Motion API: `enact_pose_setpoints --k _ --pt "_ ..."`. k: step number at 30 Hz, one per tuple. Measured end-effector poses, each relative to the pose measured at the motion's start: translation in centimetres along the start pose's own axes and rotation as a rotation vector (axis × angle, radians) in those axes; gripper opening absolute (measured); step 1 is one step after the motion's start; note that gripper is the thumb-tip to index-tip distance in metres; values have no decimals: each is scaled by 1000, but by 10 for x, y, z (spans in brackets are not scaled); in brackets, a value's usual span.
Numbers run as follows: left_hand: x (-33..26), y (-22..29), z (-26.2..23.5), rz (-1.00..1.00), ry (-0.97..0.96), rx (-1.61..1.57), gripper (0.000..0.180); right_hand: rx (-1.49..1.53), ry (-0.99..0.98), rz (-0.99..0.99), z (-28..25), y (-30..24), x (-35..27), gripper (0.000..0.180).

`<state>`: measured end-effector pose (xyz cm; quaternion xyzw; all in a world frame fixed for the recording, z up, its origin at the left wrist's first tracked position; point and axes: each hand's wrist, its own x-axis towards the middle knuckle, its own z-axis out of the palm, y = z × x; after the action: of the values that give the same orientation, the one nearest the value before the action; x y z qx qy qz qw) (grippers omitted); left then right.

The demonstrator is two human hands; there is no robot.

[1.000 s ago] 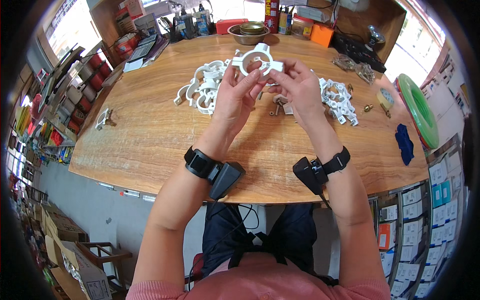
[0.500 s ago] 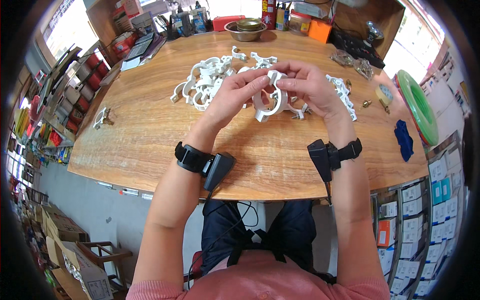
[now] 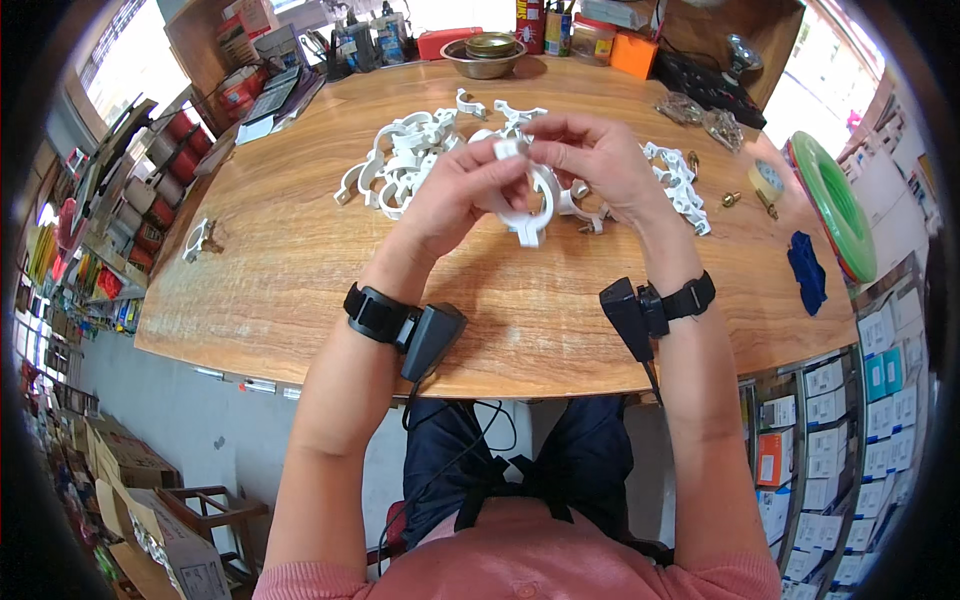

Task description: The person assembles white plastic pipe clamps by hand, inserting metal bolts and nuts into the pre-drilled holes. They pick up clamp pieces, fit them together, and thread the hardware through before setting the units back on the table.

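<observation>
A white plastic pipe clamp, ring-shaped with block-like lugs, is held above the table in front of me. My left hand pinches its left side, thumb and fingers closed on the ring near the upper lug. The thumb and fingers of my right hand are pressed together at that upper lug; whatever small piece sits between them is hidden. Behind my left hand lies a pile of similar white clamps. More white clamp parts lie to the right of my right hand, and another clamp half rests beneath it.
A single clamp lies far left. On the right are brass fittings, a tape roll, a blue cloth and a green coil. Metal bowls stand at the back. Black devices are strapped to both wrists.
Both hands have shifted slightly left with the clamp. The ring has turned a little, and my right fingers have moved from its side to the top of the upper lug.
</observation>
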<state>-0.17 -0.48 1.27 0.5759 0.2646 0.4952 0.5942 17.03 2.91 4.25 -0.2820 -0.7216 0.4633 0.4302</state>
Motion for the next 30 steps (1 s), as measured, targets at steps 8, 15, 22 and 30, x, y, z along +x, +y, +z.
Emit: enact_pose_setpoints --k 8,15,22,30 --pt "4 -13 -38 127 293 -384 24 -964 -53 -174 3 45 3 16" --pt "3 -1 -20 131 260 -397 27 -1212 -239 -164 2 55 -3 10" --pt "4 -3 -20 123 278 -367 27 -1195 -145 -229 5 68 -3 13" --pt "2 -4 -19 90 286 -360 27 -1117 -79 -208 5 64 -6 17"
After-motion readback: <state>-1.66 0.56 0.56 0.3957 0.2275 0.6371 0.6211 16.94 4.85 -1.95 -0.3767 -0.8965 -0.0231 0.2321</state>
